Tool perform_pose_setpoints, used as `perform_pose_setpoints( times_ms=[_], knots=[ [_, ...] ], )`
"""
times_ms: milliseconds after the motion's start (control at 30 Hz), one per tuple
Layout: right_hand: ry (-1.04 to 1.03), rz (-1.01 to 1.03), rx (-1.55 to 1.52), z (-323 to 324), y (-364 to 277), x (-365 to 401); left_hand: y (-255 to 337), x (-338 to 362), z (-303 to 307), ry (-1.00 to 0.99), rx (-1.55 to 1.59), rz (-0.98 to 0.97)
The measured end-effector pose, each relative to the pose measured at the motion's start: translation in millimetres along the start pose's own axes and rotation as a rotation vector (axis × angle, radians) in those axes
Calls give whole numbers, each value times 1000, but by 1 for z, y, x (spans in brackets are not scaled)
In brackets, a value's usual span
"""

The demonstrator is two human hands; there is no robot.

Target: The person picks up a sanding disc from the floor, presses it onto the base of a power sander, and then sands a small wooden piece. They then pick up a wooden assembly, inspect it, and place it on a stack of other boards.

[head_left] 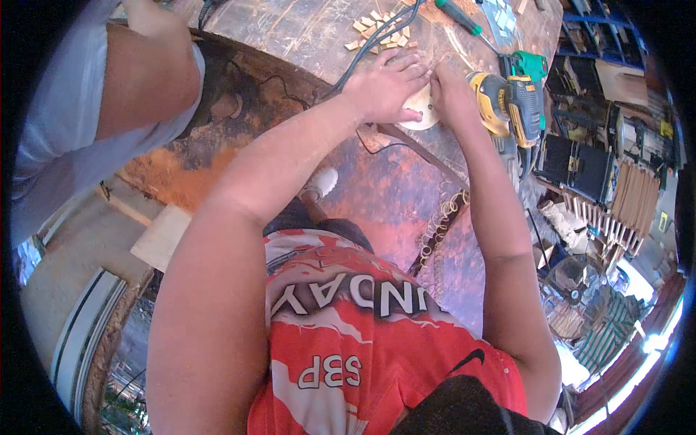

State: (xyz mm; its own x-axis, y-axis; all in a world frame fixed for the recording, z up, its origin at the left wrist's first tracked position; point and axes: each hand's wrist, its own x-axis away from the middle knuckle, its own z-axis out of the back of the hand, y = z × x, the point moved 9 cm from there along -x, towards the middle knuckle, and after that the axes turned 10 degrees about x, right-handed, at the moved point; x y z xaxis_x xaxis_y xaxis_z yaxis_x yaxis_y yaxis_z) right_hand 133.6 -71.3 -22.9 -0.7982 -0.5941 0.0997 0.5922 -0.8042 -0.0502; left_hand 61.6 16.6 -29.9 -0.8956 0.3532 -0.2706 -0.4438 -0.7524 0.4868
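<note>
Red shirt (pixel 377 348) up close, arms out ahead: left hand (pixel 384 83), grip wide, presses flat on a pale round disc (pixel 420 117) on the tabletop (pixel 304 29). Right hand (pixel 451 94) curls at the disc's edge beside a yellow sander (pixel 507 101); can't tell its grip.

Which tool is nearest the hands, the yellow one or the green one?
The yellow tool, right beside the right hand; the green tool lies beyond it.

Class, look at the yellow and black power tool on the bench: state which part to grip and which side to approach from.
On the yellow and black power tool, probably grip the upper body from above: it faces up uncovered, while the right hand presses close on one side and a green tool lies just beyond.
</note>
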Motion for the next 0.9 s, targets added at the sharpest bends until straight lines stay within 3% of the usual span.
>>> perform_pose_setpoints(
  times_ms=[233,433,533,600,733,800,900],
  knots=[
    [-41,0,46,-3,6,22,-2,-2,-5,-90,1,46],
    [6,-4,54,-6,13,17,0,-3,1,-26,-5,13],
    [43,47,14,0,7,22,2,-2,-3,-121,19,43],
    [-94,-53,56,1,1,0,2,-3,1,-52,-13,19],
    [69,83,7,2,6,19,0,-4,3,-70,6,19],
    [-47,-12,67,-6,11,28,1,-3,0,-60,11,23],
    [-30,4,10,-3,3,1,2,-4,2,-48,-5,16]
  ],
)
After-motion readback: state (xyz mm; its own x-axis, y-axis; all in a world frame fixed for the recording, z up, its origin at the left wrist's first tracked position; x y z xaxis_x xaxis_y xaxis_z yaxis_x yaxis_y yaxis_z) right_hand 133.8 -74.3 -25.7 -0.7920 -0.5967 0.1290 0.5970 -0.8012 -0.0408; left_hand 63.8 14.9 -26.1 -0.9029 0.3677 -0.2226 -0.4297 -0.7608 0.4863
